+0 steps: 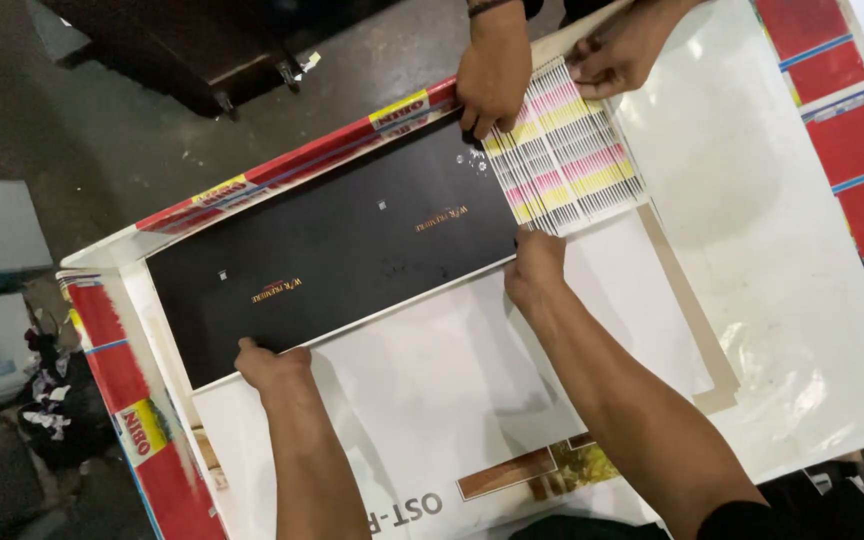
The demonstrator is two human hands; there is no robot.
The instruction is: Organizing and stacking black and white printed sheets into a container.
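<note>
A long black printed sheet [342, 245] lies on a white table top [782, 250]. My left hand [270, 365] presses on its near left edge. My right hand [535, 268] presses on its near right corner. Next to that corner lies a sheet with pink, yellow and black striped rows [572, 165]. Across the table, another person's two hands rest at the far edge: one [492, 75] on the black sheet's far right corner, the other [617, 50] on the striped sheet.
Red, yellow and blue printed strips [282, 165] border the table's far and left edges, and red panels [862, 140] run along the right. A large white printed sheet [432, 400] lies under my arms. Dark floor and a dark furniture piece [192, 50] lie beyond.
</note>
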